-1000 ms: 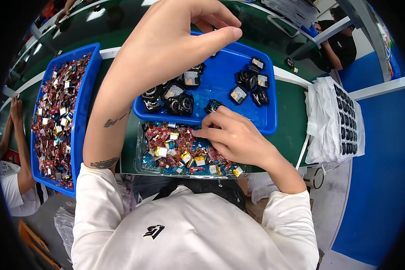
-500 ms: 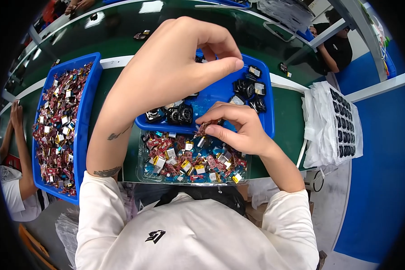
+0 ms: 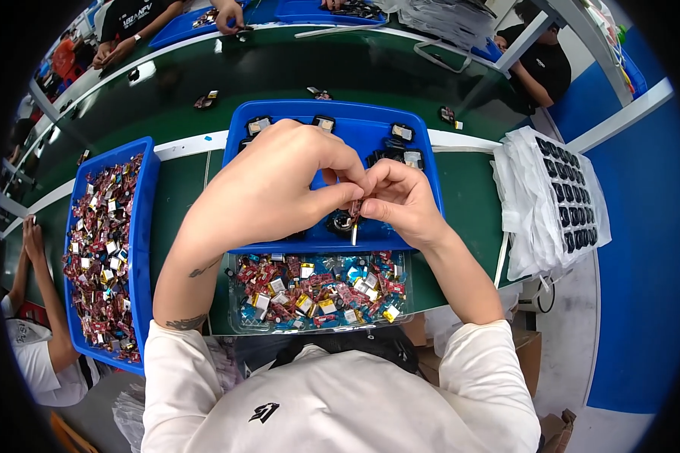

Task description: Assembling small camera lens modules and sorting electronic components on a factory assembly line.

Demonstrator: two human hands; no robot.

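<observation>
My left hand (image 3: 291, 181) and my right hand (image 3: 404, 198) meet above the blue tray (image 3: 317, 243). Between their pinched fingertips is a small red circuit board (image 3: 356, 205), with a thin pale strip hanging from its lower end. Fingers cover much of the board. Directly beneath it lies a round black part (image 3: 340, 223) in the tray. Other black casings (image 3: 402, 133) rest there, some hidden behind my left hand. Closer to my body, a transparent plastic tray (image 3: 243, 326) holds many red boards with silver and yellow battery cells.
On the left stands a long blue bin (image 3: 141, 249) heaped with similar boards. White layered trays of black parts (image 3: 548, 192) are stacked at right. Beyond runs a green conveyor (image 3: 279, 72) bearing a few small assemblies. Other people sit along its far side and at left.
My left hand has come down and toward me, its fingertips meeting those of my right hand at the board. My right hand has lifted the board away from the transparent tray.
</observation>
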